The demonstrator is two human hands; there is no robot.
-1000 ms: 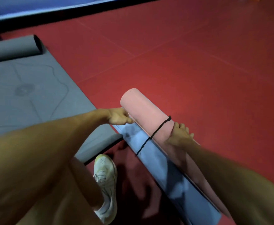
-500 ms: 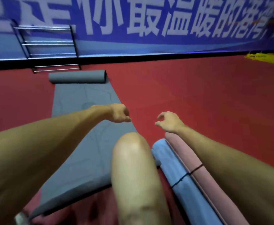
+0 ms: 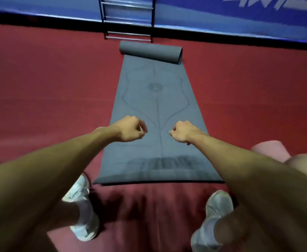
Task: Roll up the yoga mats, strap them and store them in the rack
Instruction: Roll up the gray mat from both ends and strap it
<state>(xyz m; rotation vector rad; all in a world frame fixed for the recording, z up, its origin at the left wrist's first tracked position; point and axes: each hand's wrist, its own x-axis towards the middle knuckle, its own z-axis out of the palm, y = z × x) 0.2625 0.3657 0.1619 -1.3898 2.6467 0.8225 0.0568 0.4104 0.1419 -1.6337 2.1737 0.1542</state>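
Observation:
A grey yoga mat (image 3: 156,106) lies flat on the red floor straight ahead, its far end curled into a roll (image 3: 151,51). Behind that roll a metal rack (image 3: 128,19) stands against the blue wall. The end of a rolled pink mat (image 3: 271,149) shows at the right, partly behind my right arm. My left hand (image 3: 131,130) and my right hand (image 3: 183,132) hover side by side above the near half of the grey mat, fingers loosely curled, holding nothing.
My two white shoes (image 3: 80,195) (image 3: 214,215) stand on the red floor just short of the mat's near edge. A bare knee (image 3: 305,160) sits beside the pink mat. Red floor stretches to both sides of the grey mat.
My hands let go of the strapped pink mat lying beside a rolled blue one and swung left. The view turned to face the grey mat lengthwise, with the rack now straight ahead.

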